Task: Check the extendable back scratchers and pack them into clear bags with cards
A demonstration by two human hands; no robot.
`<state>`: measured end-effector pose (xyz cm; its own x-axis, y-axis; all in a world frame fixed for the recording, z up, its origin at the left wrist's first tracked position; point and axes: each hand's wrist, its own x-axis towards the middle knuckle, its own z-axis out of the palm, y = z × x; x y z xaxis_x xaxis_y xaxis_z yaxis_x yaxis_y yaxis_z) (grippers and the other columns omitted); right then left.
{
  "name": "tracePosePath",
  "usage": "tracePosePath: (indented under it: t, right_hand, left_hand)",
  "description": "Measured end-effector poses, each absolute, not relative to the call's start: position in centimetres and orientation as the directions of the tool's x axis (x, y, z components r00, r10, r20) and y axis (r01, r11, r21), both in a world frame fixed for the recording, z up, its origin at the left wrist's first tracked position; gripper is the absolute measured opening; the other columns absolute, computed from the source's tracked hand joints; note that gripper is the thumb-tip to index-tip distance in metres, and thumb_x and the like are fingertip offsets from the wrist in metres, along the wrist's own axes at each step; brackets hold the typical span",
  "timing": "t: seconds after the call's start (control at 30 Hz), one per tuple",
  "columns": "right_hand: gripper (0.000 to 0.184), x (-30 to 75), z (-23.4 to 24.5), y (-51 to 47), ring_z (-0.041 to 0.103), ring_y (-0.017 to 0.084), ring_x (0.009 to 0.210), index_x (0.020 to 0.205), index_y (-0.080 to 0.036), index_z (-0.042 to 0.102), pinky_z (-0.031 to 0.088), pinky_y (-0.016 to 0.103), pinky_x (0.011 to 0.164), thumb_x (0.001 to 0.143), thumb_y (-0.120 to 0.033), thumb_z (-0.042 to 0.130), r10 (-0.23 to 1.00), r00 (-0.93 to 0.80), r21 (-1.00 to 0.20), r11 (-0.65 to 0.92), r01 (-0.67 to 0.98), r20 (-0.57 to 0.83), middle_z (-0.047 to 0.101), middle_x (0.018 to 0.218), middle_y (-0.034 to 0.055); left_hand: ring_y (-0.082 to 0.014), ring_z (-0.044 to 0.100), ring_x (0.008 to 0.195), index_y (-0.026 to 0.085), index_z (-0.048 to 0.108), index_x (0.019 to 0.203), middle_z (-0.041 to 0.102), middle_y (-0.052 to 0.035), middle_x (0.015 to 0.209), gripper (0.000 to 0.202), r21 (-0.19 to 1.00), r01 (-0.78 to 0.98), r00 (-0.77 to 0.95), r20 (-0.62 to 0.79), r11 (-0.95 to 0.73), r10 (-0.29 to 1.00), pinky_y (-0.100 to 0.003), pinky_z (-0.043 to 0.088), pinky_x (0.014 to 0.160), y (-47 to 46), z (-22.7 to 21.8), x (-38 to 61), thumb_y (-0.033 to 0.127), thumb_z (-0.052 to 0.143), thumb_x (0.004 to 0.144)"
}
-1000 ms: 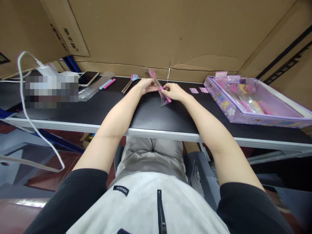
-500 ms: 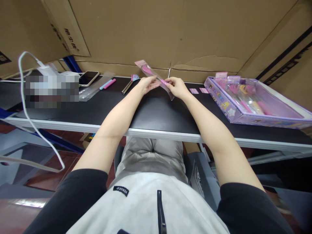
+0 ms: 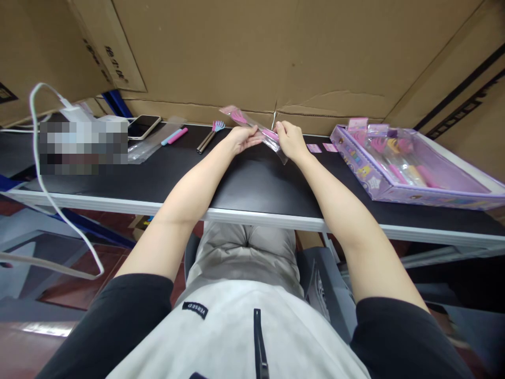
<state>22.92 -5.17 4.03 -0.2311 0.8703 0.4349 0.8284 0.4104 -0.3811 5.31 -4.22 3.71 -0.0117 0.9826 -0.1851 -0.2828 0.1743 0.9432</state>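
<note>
A pink back scratcher (image 3: 239, 117) in a clear plastic sleeve slants over the black tabletop, its claw end up to the left. My left hand (image 3: 243, 139) is closed around the middle of the sleeve. Farther down, my right hand (image 3: 291, 140) grips the sleeve by the pink handle, and its fingers cover part of it. The sleeve's lower end sticks out below my right hand. Left of my hands lie metal scratcher rods (image 3: 205, 141) with pink and blue claw heads. Small pink cards (image 3: 314, 148) lie right of my right hand.
At right stands a purple display box (image 3: 430, 196) with several bagged scratchers. Left are blue and pink handle tubes (image 3: 177, 136), clear sleeves (image 3: 148, 149), a phone (image 3: 144, 127) and a white cable (image 3: 36, 142). A cardboard wall (image 3: 244, 58) rises behind the table.
The bagged scratcher has shifted slightly right and its claw end has dipped a little. My right hand has turned and closed further over the handle; my left hand has moved slightly right.
</note>
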Motion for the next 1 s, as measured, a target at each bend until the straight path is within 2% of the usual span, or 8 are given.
tracePosePath:
  t: [0.13,0.23,0.4,0.5,0.6,0.73,0.83,1.0]
  right_hand:
    - [0.068,22.85,4.03,-5.46,0.071,0.036,0.123,0.131,-0.019,0.076,0.052,0.049,0.114,0.119,-0.058,0.021,0.871,-0.244,-0.369,0.413,0.833,0.426,0.080,0.121,0.0161]
    - [0.066,22.98,3.96,-5.45,0.071,0.037,0.124,0.131,-0.020,0.075,0.052,0.050,0.113,0.119,-0.054,0.020,0.880,-0.232,-0.353,0.391,0.850,0.415,0.079,0.124,0.0156]
    - [0.059,23.17,3.81,-5.11,0.071,0.038,0.124,0.133,-0.022,0.074,0.053,0.051,0.111,0.118,-0.058,0.030,0.870,-0.229,-0.341,0.396,0.853,0.437,0.080,0.119,0.0154]
    - [0.047,23.08,3.86,-5.17,0.072,0.035,0.118,0.131,-0.021,0.075,0.055,0.049,0.109,0.115,-0.052,0.043,0.874,-0.239,-0.336,0.397,0.854,0.424,0.080,0.119,0.0152]
    - [0.041,23.06,3.87,-5.29,0.072,0.034,0.118,0.133,-0.020,0.075,0.055,0.049,0.110,0.110,-0.047,0.055,0.867,-0.287,-0.333,0.433,0.838,0.407,0.080,0.124,0.0153]
    - [0.047,23.14,3.63,-5.25,0.071,0.035,0.125,0.142,-0.018,0.073,0.053,0.050,0.115,0.104,-0.045,0.066,0.846,-0.369,-0.329,0.500,0.802,0.385,0.077,0.138,0.0177]
    - [0.055,23.04,3.50,-5.20,0.071,0.035,0.129,0.148,-0.016,0.072,0.052,0.050,0.117,0.100,-0.043,0.069,0.837,-0.397,-0.339,0.524,0.781,0.377,0.075,0.145,0.0190]
    - [0.056,22.58,3.85,-5.58,0.071,0.037,0.131,0.144,-0.017,0.077,0.053,0.049,0.115,0.101,-0.051,0.069,0.848,-0.375,-0.338,0.502,0.796,0.375,0.077,0.141,0.0173]
  left_hand:
    - [-0.0146,0.086,0.090,0.015,0.077,0.116,0.086,-0.0053,0.089,0.010,0.941,-0.286,0.001,-0.190,0.182,0.982,-0.018,0.066,0.089,-4.02,3.52,5.19,0.021,0.075,0.108]
    - [-0.0146,0.085,0.088,0.016,0.078,0.112,0.084,-0.0042,0.084,0.008,0.941,-0.284,0.013,-0.189,0.185,0.982,-0.019,0.066,0.090,-4.02,3.47,5.22,0.021,0.075,0.107]
    - [-0.0154,0.084,0.086,0.016,0.078,0.113,0.083,-0.0034,0.081,0.014,0.948,-0.278,-0.004,-0.164,0.156,0.986,-0.020,0.066,0.094,-3.96,3.45,5.32,0.019,0.081,0.099]
    - [-0.0163,0.084,0.088,0.016,0.078,0.116,0.083,-0.0035,0.083,0.026,0.953,-0.278,-0.050,-0.143,0.124,0.988,-0.021,0.066,0.095,-3.70,3.34,5.32,0.019,0.085,0.092]
    - [-0.0167,0.084,0.089,0.015,0.077,0.112,0.082,-0.0034,0.083,0.021,0.950,-0.299,-0.094,-0.125,0.092,0.988,-0.021,0.065,0.094,-3.46,3.23,5.25,0.016,0.081,0.091]
    - [-0.0164,0.084,0.090,0.016,0.074,0.103,0.079,-0.0031,0.077,0.008,0.948,-0.308,-0.123,-0.126,0.083,0.984,-0.019,0.064,0.092,-3.38,3.24,5.20,0.013,0.068,0.098]
    - [-0.0175,0.084,0.092,0.018,0.073,0.102,0.080,-0.0036,0.079,0.006,0.961,-0.260,-0.130,-0.130,0.092,0.983,-0.019,0.064,0.092,-3.44,3.23,5.25,0.017,0.073,0.096]
    - [-0.0199,0.084,0.094,0.019,0.076,0.111,0.082,-0.0035,0.082,0.026,0.963,-0.253,-0.070,-0.116,0.094,0.991,-0.025,0.065,0.095,-3.43,2.87,5.36,0.022,0.085,0.087]
